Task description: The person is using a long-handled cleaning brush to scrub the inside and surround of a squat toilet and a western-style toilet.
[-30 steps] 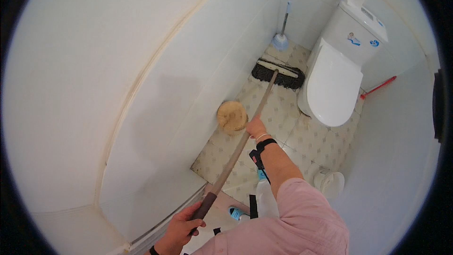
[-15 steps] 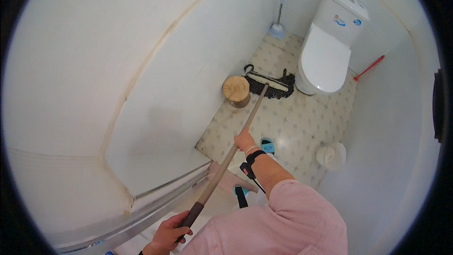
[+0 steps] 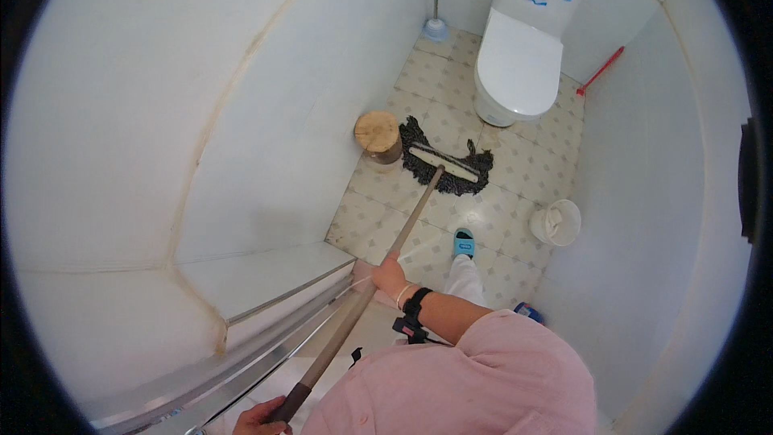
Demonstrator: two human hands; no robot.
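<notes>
A mop point(image 3: 445, 163) lies with its black strands spread on the patterned tile floor point(image 3: 435, 97), its pale head bar slanting across them. The long brown pole runs from the head down toward my lower left. Partway along that pole, my right hand point(image 3: 390, 275) is wrapped round it. Lower down, at the dark grip end, my left hand point(image 3: 259, 419) holds the pole, partly cut off by the picture's lower edge. Just left of the strands stands a wooden stump point(image 3: 377, 133) with a pale cut top, very close to them.
A white toilet point(image 3: 519, 64) with its lid down stands ahead. A pale blue plunger point(image 3: 436, 26) is in the far left corner, and a red-handled tool point(image 3: 600, 71) leans on the right wall. At right sits a white bin point(image 3: 555, 221). My foot wears a blue slipper point(image 3: 464, 242).
The mop head has been drawn back from the toilet base toward me, its strands spreading more beside the stump. Both hands have moved back with the pole, and the view has shifted.
</notes>
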